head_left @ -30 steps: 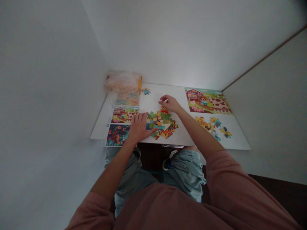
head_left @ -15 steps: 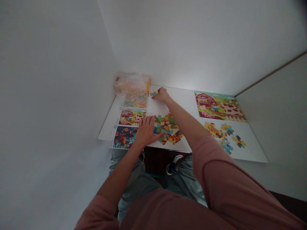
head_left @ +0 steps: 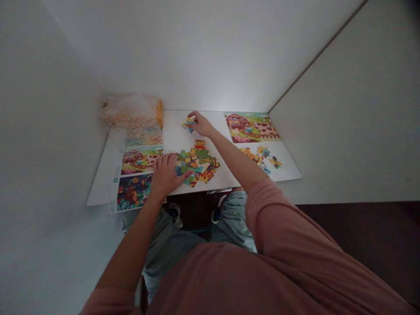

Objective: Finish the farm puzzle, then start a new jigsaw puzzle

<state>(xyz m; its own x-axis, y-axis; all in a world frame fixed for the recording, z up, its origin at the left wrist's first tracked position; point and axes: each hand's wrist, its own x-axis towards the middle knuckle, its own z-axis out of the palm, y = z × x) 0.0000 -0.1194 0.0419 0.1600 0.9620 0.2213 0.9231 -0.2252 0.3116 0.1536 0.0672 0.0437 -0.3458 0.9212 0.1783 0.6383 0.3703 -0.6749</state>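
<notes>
L hand (head_left: 166, 175): fingers spread, we rest it beside puzzle pile (head_left: 197, 164)
R hand (head_left: 202, 126): our fingers at yellow-blue pcs (head_left: 188, 124), can't tell if gripping

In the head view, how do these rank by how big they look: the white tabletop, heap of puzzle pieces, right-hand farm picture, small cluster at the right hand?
1. White tabletop
2. Heap of puzzle pieces and right-hand farm picture: too close to rank
3. Small cluster, partly covered by the right hand
</notes>
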